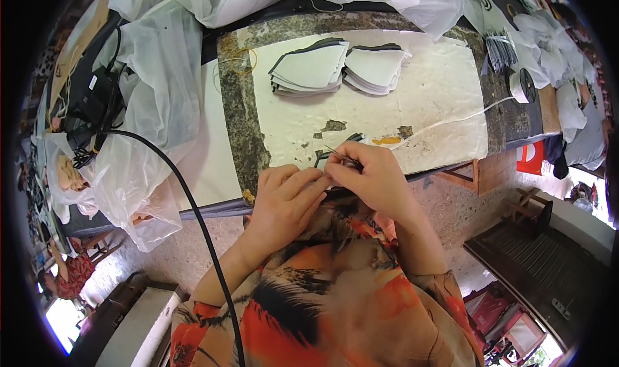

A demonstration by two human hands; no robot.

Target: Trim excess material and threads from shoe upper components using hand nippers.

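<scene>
Needle (336,154) sat pinched in our right hand (374,180); our left hand (287,196) gripped the dark-edged fabric piece (322,157). We judged short, steady pulls near the table (238,109) edge best.

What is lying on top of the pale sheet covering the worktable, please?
On the pale sheet: two stacks of cut pieces and a white cord. Both hands cover its near edge.

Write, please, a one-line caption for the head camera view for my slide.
Both hands, left hand and right hand, pinch a thin dark strip at the edge of a white paper-covered worktable near two stacks of grey-white fabric pieces.
</scene>
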